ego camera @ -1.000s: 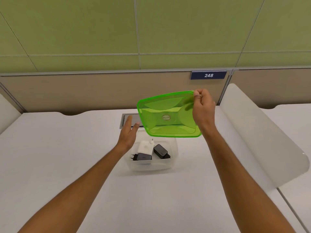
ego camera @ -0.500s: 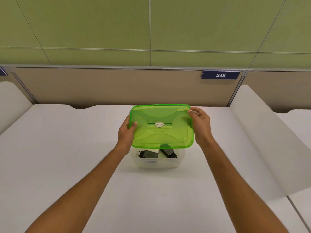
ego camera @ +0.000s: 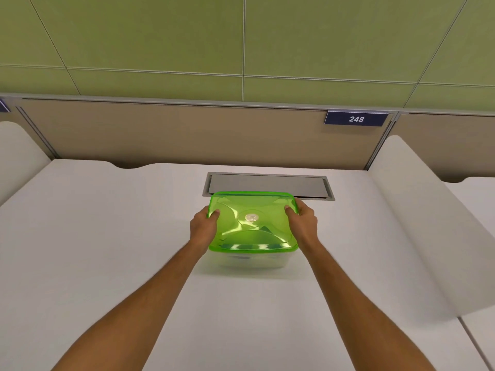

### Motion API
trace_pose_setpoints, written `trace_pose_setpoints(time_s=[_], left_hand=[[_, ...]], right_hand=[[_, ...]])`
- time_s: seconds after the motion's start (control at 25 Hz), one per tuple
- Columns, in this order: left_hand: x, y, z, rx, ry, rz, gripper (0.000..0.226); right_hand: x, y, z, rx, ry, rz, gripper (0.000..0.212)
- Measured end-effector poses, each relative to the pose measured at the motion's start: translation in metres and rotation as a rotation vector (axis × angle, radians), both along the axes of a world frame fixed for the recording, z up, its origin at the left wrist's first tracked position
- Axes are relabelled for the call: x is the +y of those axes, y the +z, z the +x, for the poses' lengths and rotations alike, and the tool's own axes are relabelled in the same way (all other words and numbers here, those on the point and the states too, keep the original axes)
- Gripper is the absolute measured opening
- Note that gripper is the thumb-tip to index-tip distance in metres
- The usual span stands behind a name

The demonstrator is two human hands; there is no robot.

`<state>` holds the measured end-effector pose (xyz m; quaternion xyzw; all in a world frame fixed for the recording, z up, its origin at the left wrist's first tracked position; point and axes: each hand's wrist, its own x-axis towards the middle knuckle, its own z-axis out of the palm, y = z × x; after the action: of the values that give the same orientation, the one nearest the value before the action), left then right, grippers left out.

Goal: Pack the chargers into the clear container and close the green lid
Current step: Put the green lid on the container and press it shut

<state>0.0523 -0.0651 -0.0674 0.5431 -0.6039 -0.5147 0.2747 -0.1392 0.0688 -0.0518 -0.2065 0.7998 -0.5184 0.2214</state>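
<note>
On the white counter (ego camera: 107, 263), the green lid (ego camera: 253, 220) has come down onto the clear container (ego camera: 251, 259), both hands (ego camera: 205, 227) gripping its sides, nearly sealed.

The white desk (ego camera: 107, 250) carries the lidded clear container (ego camera: 251, 261).

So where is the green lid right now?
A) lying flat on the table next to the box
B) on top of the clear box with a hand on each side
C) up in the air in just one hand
B: the green lid sits on the clear container, with the left hand gripping its left edge and the right hand its right edge.
</note>
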Motion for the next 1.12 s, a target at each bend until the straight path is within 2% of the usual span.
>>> trace_pose_setpoints(time_s=[0.4, 0.76, 0.96, 1.12], left_hand=[[-0.004, -0.015, 0.000, -0.077, 0.002, 0.065, 0.046], [-0.010, -0.025, 0.005, 0.018, -0.048, 0.070, 0.030], [-0.018, -0.024, 0.002, 0.044, -0.038, 0.107, 0.043], [-0.029, -0.026, -0.003, 0.072, -0.060, 0.118, 0.043]], right_hand=[[-0.005, -0.021, -0.002, -0.002, -0.012, 0.073, 0.050], [-0.009, -0.029, -0.003, 0.068, 0.008, 0.157, 0.044], [-0.017, -0.031, -0.006, 0.094, 0.040, 0.250, 0.040], [-0.027, -0.024, -0.012, 0.010, -0.027, 0.265, 0.040]])
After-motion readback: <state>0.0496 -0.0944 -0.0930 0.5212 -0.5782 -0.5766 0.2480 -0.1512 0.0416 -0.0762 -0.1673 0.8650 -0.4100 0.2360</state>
